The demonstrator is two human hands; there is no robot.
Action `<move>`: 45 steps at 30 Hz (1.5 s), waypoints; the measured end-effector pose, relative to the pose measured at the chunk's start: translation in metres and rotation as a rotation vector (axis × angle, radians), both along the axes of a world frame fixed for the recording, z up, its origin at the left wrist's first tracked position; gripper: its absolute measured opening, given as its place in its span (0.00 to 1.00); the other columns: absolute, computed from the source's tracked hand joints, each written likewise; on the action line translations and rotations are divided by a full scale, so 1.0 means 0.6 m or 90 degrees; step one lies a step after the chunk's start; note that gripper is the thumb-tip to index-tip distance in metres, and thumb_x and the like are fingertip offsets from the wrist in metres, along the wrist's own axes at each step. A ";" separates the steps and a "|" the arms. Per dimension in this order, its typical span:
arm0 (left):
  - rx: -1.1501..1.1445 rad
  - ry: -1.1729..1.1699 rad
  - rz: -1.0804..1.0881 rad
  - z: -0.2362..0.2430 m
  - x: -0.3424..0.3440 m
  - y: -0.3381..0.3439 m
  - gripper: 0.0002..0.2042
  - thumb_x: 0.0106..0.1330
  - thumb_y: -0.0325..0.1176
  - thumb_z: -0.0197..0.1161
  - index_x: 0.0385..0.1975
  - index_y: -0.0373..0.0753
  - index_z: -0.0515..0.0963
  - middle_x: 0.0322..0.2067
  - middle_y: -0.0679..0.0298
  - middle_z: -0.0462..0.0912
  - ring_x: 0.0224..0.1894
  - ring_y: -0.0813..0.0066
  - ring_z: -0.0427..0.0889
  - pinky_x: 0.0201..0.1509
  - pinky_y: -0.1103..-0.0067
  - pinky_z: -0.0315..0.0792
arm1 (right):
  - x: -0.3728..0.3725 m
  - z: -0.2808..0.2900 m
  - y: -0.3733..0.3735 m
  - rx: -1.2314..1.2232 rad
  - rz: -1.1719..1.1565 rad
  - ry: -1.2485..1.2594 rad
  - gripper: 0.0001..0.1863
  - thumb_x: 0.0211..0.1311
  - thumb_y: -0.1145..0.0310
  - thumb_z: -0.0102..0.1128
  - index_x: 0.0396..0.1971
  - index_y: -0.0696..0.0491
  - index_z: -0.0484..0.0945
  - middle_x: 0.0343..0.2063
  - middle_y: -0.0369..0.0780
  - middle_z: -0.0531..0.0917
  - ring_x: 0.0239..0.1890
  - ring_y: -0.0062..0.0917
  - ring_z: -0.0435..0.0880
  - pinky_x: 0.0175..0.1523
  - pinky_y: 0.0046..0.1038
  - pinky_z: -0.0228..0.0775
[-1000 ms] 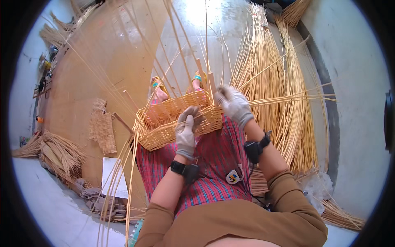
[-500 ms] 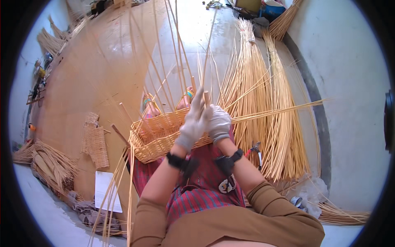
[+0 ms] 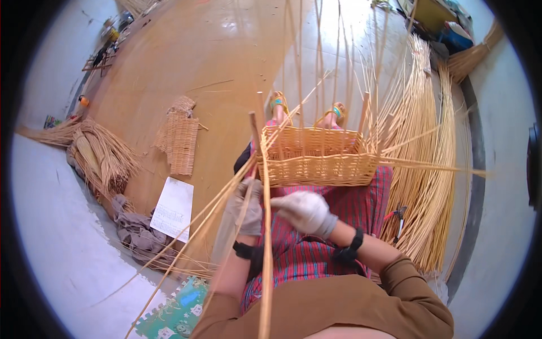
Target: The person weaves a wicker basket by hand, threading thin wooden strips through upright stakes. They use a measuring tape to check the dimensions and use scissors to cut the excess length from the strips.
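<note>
A rectangular wicker basket (image 3: 316, 169) with tall upright stakes rests across my lap on the red plaid cloth (image 3: 370, 198). Several long reeds (image 3: 266, 271) trail from its left end toward me. My left hand (image 3: 245, 208), in a pale glove, is closed around some of these reeds just below that corner. My right hand (image 3: 302, 212), also gloved, is right beside it, below the basket's front wall, fingers bent and closed near the strands; whether a strand lies between its fingertips is blurred and hidden.
Reed bundles lie along the right (image 3: 443, 186) and at left (image 3: 104, 152). A woven panel (image 3: 180, 144), white paper (image 3: 172, 209), grey cloth (image 3: 138, 237) and green patterned mat (image 3: 169, 311) are on the left floor. Red-handled pliers (image 3: 400, 217) sit among the right reeds. My sandaled feet show beyond the basket.
Both hands have left the basket's right end for the long reeds at its left end. The view has swung leftward, so the basket now appears farther right.
</note>
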State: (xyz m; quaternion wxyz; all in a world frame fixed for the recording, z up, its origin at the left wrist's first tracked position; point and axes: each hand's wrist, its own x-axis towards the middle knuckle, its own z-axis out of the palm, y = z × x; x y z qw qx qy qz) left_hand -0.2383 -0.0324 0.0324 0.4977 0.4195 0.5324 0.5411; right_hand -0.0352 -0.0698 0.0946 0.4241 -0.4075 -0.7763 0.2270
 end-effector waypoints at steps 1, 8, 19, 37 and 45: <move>0.010 0.002 -0.003 0.001 0.025 -0.007 0.14 0.71 0.29 0.68 0.53 0.32 0.79 0.43 0.59 0.86 0.42 0.74 0.85 0.47 0.80 0.81 | -0.021 0.002 0.004 -0.067 0.070 -0.072 0.20 0.62 0.61 0.67 0.54 0.45 0.79 0.32 0.42 0.86 0.35 0.38 0.87 0.38 0.41 0.80; -0.053 -0.444 -0.288 -0.033 -0.052 0.100 0.22 0.78 0.41 0.52 0.64 0.32 0.69 0.52 0.58 0.79 0.43 0.79 0.79 0.43 0.81 0.78 | -0.145 0.063 0.069 -0.018 -0.019 0.052 0.11 0.61 0.64 0.66 0.39 0.51 0.76 0.26 0.42 0.82 0.33 0.42 0.86 0.38 0.40 0.79; -0.095 -0.037 -0.592 0.024 -0.054 0.228 0.31 0.67 0.27 0.71 0.70 0.43 0.69 0.48 0.67 0.82 0.50 0.78 0.80 0.60 0.76 0.76 | -0.058 0.073 0.009 -0.089 0.038 -0.153 0.14 0.65 0.56 0.64 0.27 0.50 0.77 0.20 0.42 0.78 0.29 0.40 0.82 0.39 0.42 0.72; 0.283 0.166 -0.249 -0.012 0.028 0.156 0.21 0.60 0.22 0.73 0.52 0.45 0.74 0.54 0.67 0.73 0.53 0.75 0.74 0.59 0.76 0.71 | 0.209 -0.101 0.030 -0.400 -0.418 0.681 0.09 0.74 0.62 0.62 0.40 0.52 0.80 0.27 0.30 0.79 0.24 0.15 0.75 0.25 0.19 0.66; 0.101 -0.036 -0.225 -0.037 0.052 0.147 0.15 0.66 0.26 0.69 0.49 0.45 0.75 0.39 0.73 0.72 0.39 0.85 0.71 0.45 0.83 0.71 | -0.006 0.061 0.276 -0.003 -0.283 0.024 0.28 0.67 0.77 0.59 0.67 0.49 0.70 0.44 0.47 0.85 0.43 0.36 0.86 0.53 0.31 0.78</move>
